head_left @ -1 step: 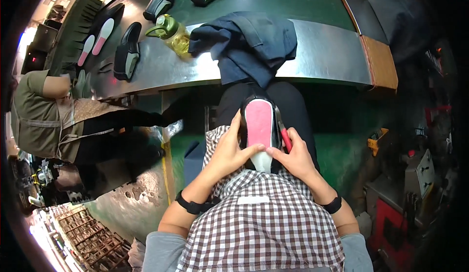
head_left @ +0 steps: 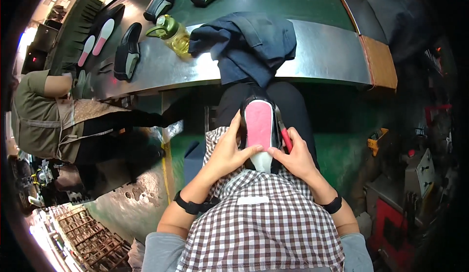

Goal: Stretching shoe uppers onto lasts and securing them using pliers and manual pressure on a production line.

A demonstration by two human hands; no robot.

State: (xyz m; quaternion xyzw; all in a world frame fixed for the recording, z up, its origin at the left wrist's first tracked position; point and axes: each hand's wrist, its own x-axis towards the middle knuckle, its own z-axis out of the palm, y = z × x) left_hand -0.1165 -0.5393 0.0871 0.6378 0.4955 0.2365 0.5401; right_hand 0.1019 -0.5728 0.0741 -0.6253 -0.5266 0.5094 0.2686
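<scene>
A black shoe lies on my lap with its toe end hidden, a pink and white insole facing up along it. My left hand is closed round the shoe's left side, its thumb pressed on the insole near the white part. From the right, my right hand grips a red-handled tool whose dark metal end runs along the shoe's edge; its exact kind does not show. My right thumb presses on the insole beside my left thumb.
A metal-edged bench stands ahead, bearing a crumpled dark blue cloth, a green-lidded bottle, black shoes and pink and white insoles. At the left works another person. A grey and red machine is on the right.
</scene>
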